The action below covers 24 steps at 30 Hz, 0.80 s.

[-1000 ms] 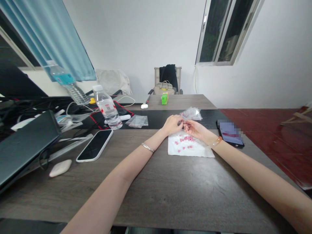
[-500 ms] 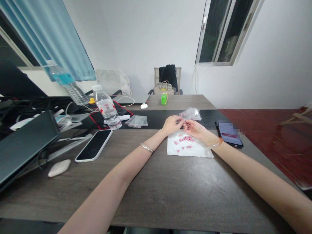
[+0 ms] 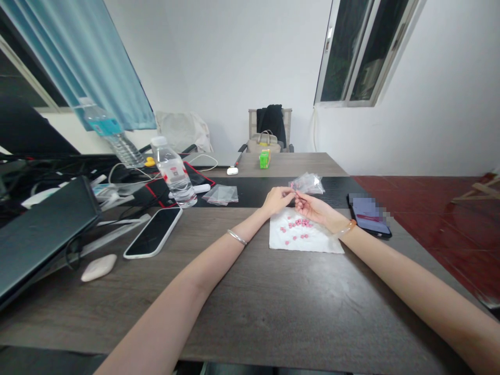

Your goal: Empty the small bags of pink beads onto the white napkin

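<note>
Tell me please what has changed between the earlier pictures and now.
Almost nothing visibly changed. The left hand and right hand stay together at the fingertips above the white paper sheet; nothing is seen taken or let go. The whole view only shifts slightly with the head camera. The pink tablets and the clear plastic bag stay where they were.

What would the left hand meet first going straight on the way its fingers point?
The left hand would likely meet the right hand's fingertips first, with the clear plastic bag just beyond; depth is unclear.
</note>
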Each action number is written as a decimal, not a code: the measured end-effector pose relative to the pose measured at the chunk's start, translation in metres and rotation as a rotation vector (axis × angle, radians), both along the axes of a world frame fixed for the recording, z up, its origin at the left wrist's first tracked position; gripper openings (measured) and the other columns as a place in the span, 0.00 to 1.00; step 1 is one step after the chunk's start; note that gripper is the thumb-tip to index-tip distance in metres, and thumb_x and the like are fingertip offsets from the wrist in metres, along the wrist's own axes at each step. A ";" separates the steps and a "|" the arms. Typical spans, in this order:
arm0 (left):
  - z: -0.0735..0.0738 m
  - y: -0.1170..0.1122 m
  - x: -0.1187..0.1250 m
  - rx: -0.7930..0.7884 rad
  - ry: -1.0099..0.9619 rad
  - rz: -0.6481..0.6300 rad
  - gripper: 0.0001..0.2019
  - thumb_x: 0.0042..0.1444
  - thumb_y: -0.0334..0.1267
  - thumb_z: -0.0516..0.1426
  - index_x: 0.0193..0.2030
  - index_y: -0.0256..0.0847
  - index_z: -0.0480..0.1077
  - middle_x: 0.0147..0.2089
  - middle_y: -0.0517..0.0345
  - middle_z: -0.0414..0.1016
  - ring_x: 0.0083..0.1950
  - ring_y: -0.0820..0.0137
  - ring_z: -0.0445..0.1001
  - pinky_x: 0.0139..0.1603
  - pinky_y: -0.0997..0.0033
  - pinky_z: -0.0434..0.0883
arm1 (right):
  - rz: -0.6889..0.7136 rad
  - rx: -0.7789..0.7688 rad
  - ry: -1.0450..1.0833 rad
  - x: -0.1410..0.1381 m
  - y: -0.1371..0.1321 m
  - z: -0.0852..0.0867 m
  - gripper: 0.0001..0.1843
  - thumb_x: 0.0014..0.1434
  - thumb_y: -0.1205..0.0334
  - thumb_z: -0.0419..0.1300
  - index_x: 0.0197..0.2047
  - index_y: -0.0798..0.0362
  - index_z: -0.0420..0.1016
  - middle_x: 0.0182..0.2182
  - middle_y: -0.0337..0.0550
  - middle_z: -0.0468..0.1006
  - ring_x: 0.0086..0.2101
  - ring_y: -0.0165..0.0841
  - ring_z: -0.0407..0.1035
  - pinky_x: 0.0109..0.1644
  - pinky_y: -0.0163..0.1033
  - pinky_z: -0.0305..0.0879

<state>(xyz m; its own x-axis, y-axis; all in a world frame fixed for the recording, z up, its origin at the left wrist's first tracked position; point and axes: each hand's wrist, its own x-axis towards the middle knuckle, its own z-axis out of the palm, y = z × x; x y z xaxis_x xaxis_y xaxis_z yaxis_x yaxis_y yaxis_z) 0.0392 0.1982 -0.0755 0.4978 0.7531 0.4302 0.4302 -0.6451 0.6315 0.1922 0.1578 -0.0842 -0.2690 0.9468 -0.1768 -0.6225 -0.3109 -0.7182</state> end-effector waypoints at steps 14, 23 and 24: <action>0.001 -0.012 0.022 -0.076 -0.060 0.301 0.10 0.56 0.37 0.54 0.35 0.40 0.77 0.36 0.55 0.81 0.38 0.66 0.78 0.40 0.71 0.70 | 0.002 -0.009 -0.043 0.003 0.006 -0.007 0.08 0.61 0.71 0.55 0.33 0.54 0.73 0.25 0.38 0.74 0.27 0.23 0.69 0.33 0.28 0.70; 0.011 -0.026 0.025 -0.079 0.009 0.416 0.09 0.57 0.39 0.53 0.36 0.42 0.75 0.37 0.56 0.80 0.41 0.64 0.77 0.43 0.67 0.68 | 0.015 0.007 -0.045 0.000 0.004 -0.003 0.11 0.64 0.70 0.50 0.37 0.55 0.73 0.27 0.40 0.76 0.29 0.26 0.71 0.38 0.32 0.72; 0.011 -0.026 0.025 -0.086 0.010 0.422 0.09 0.56 0.39 0.53 0.35 0.43 0.75 0.37 0.56 0.80 0.41 0.64 0.77 0.43 0.67 0.68 | 0.013 0.009 -0.046 0.000 0.003 -0.003 0.11 0.64 0.70 0.50 0.37 0.55 0.73 0.27 0.40 0.76 0.29 0.26 0.71 0.37 0.32 0.72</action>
<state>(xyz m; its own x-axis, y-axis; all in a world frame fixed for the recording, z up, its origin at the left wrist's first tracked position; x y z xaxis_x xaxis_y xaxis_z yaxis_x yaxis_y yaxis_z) 0.0639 0.1719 -0.0641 0.1422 0.9247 0.3532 0.6517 -0.3560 0.6697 0.1918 0.1610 -0.0867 -0.2735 0.9448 -0.1803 -0.5845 -0.3121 -0.7490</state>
